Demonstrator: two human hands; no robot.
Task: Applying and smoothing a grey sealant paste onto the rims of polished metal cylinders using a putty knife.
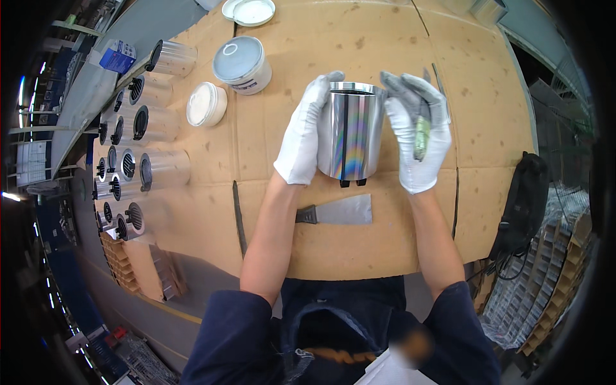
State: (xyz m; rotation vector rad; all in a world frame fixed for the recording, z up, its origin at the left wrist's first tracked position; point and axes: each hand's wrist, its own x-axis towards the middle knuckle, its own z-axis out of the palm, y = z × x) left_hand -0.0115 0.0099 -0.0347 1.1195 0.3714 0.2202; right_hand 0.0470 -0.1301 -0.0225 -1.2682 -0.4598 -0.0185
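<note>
A shiny chrome-like metal cylinder (351, 131) stands in front of me over the cardboard, with two small black tabs at its lower end. My left hand (307, 131), in a white glove with grey fingertips, is closed against its left side. To the right, my gloved right hand (420, 125) has its fingertips by the cylinder's upper rim; whether they touch it I cannot tell. A slim tool with a green handle (421, 138) lies in that hand, its far end partly hidden by the fingers. Nearer to me rests a wide-bladed scraper (340, 210) with a black handle.
Several clear-looking cylinders with black slotted ends (163, 170) line the left side. A lidded white bucket (242, 64), a smaller white tub (206, 104) and a white lid (253, 11) sit farther back. A black bag-like item (521, 205) hangs at the right edge of the cardboard-covered table (494, 128).
</note>
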